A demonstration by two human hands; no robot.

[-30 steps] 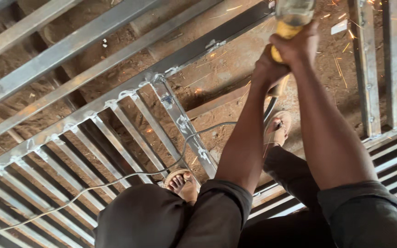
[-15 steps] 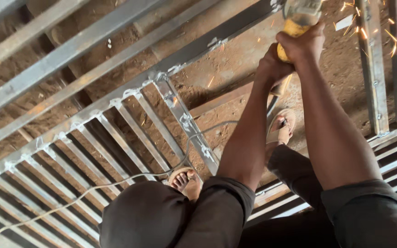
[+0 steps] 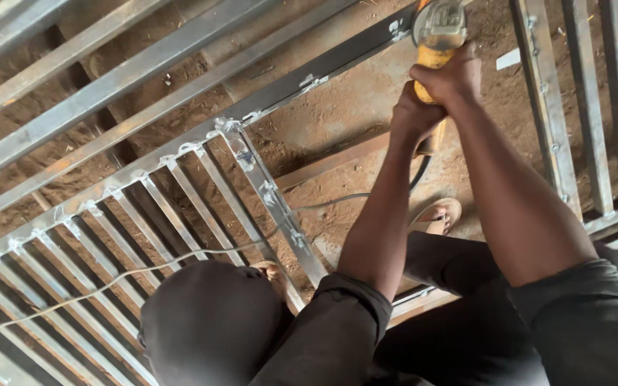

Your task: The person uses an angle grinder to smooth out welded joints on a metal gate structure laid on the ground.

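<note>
Seen from your head camera, you crouch over a welded steel gate frame [image 3: 180, 154] lying flat on bare reddish earth, both arms stretched forward to a yellow angle grinder [image 3: 439, 32] at the top of the view. Your right hand [image 3: 452, 75] wraps the yellow body of the tool, fingers closed tight around it; your left hand [image 3: 413, 118] sits just below and beside it, fingers curled shut around the rear of the handle. The grinder's head rests at the dark cross rail [image 3: 337, 53] of the frame, near a rough weld. A black power cord [image 3: 418, 175] drops from the handle and runs across the soil, while a thin pale cable [image 3: 109, 282] trails over the row of upright bars [image 3: 144, 221] at lower left. Your sandalled foot [image 3: 438, 214] is planted on the ground between your arms, and a dark knee [image 3: 209, 325] fills the lower foreground. More steel bars [image 3: 574, 107] lie to the right.
</note>
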